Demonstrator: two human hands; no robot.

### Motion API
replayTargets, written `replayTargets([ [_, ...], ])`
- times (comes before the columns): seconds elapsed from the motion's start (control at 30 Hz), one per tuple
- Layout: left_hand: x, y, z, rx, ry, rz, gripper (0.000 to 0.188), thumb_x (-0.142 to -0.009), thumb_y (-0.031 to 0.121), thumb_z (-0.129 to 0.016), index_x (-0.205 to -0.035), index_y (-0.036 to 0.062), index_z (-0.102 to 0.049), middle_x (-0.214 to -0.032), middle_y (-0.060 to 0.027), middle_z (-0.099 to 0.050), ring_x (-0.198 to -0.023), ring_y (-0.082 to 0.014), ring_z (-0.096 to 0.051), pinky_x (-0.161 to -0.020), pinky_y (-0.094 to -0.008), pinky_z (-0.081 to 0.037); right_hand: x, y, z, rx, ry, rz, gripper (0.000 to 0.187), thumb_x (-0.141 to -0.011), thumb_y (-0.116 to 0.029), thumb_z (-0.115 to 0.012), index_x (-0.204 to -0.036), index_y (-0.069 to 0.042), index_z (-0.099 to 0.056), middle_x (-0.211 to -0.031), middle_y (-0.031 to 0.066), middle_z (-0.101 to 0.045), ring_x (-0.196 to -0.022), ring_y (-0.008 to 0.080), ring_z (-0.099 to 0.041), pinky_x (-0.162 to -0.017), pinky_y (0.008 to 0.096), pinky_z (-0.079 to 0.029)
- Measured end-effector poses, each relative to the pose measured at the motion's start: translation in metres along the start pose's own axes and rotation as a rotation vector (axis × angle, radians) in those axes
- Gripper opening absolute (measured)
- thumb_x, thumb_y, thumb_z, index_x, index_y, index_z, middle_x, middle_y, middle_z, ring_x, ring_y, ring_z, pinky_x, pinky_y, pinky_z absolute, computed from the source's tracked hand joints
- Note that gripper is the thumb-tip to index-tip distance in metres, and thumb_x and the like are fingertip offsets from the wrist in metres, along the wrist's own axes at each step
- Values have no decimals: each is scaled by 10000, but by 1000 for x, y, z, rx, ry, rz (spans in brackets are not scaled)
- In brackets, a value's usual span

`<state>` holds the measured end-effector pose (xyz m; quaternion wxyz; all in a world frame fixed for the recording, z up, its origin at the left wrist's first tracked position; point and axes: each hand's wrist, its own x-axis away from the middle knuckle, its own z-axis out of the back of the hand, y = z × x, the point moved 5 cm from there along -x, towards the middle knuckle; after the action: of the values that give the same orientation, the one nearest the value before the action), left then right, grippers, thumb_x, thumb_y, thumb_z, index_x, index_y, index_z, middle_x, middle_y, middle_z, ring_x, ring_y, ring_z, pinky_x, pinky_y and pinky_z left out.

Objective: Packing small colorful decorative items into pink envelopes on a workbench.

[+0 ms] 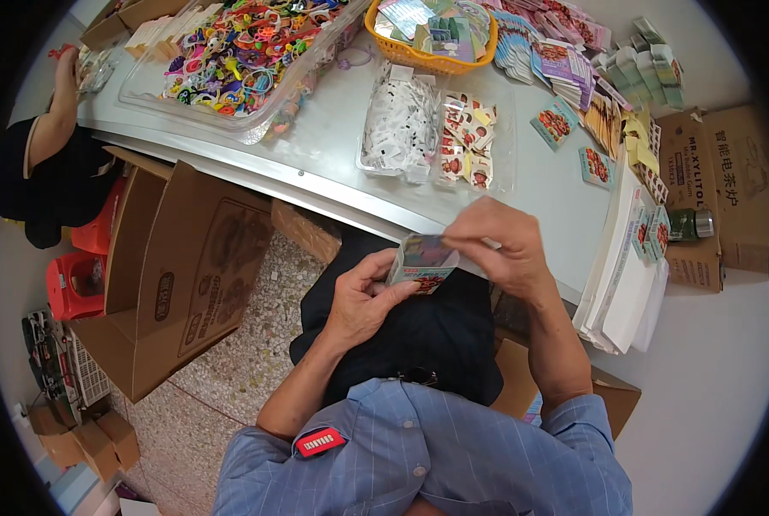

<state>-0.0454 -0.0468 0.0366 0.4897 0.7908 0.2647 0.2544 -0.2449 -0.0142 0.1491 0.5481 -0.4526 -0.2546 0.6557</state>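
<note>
Over the lap, just short of the table [315, 163] edge: a small box [421, 285] between two hands.
The left hand [364, 297] is partly closed around the box from its left and lower side, thumb across the printed front, and appears to bear it alone. The right hand [498, 245] comes in from the upper right, fingers bent and thumb drawn near them, right at the box's upper right edge; whether it pinches a flap or something small I cannot tell. So the box lies left of and slightly below the right fingertips, tilted, its upper end toward the table; foreshortening hides the true long axis. Beyond it on the table are white packets [399, 125], picture packets [468, 142] and a similar box [554, 122].
</note>
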Motion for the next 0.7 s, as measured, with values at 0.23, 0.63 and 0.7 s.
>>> replayTargets([
  [0.23,1,-9,11,95,44,25,444,-955,4,-692,-1368,-35,-534,-1242,-134,-681,-1086,-153,-666,-894,-247,-554,-11,-6,28,264,238,77,256,-813,-114,-805,-1047,-42,-730,-1050,117,-708,-1002,274,-662,-840,367,-518],
  [0.63,-3,-40,9,-54,22,12,437,-945,47,-721,-1348,-19,-564,-1193,-102,-707,-1040,-108,-665,-831,-217,-535,-73,72,34,1049,-73,-108,207,-877,-227,-719,-970,-42,-734,-1073,112,-703,-1089,297,-604,-1027,472,-379],
  [0.7,-2,-39,9,-53,27,22,438,-941,55,-728,-1343,-18,-569,-1193,-99,-708,-1037,-104,-664,-822,-214,-533,-73,78,34,1077,-86,-131,205,-885,-224,-703,-967,-38,-733,-1076,115,-701,-1087,297,-604,-1041,479,-369],
])
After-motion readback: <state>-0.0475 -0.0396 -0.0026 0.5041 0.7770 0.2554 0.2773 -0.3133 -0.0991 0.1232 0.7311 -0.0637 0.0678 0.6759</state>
